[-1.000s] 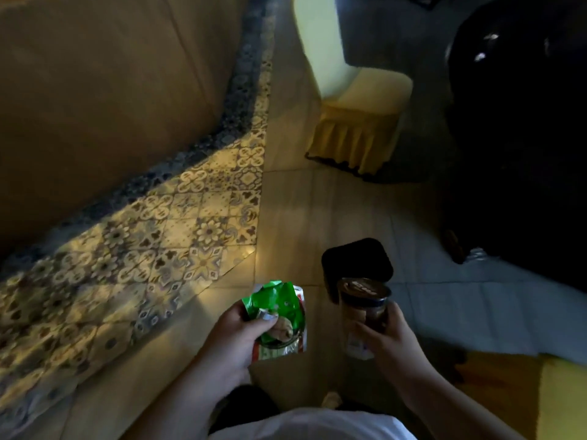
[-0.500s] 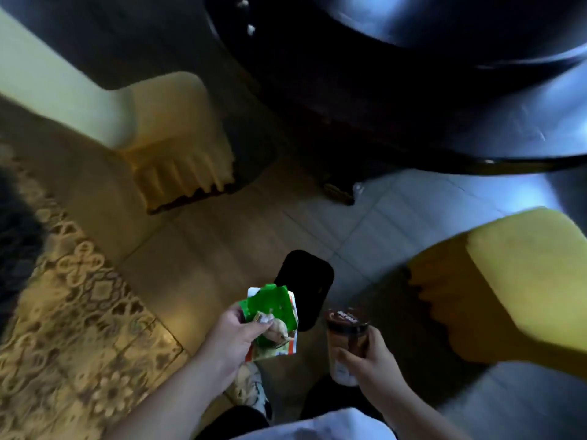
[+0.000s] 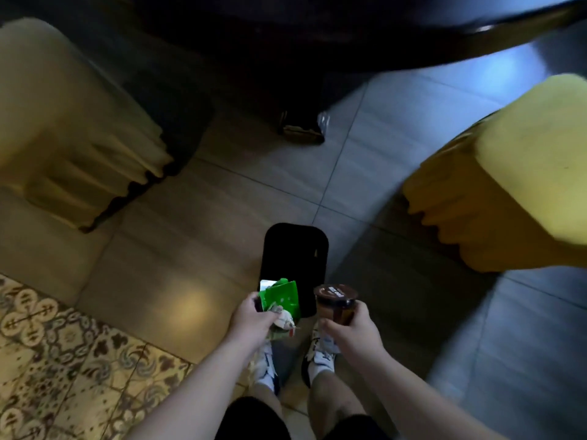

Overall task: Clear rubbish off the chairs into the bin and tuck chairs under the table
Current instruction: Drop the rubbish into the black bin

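Note:
A small black bin [image 3: 295, 255] stands open on the tiled floor just in front of my feet. My left hand [image 3: 254, 322] grips a crumpled green snack wrapper [image 3: 281, 298] over the bin's near left edge. My right hand [image 3: 352, 335] holds a brown-lidded drink cup [image 3: 335, 301] upright beside the bin's near right corner. A pale covered chair [image 3: 73, 122] stands at the left and a yellow covered chair [image 3: 514, 173] at the right. The dark round table [image 3: 349, 30] fills the top of the view.
The table's dark pedestal foot [image 3: 301, 128] rests on the floor beyond the bin, between the two chairs. Patterned floor tiles [image 3: 63, 360] run along the lower left. My feet in white shoes [image 3: 320, 360] stand right behind the bin.
The view has swung from the wall toward the table. The bin now lies straight below my hands, and both hands with the wrapper and the cup have come closer over it.

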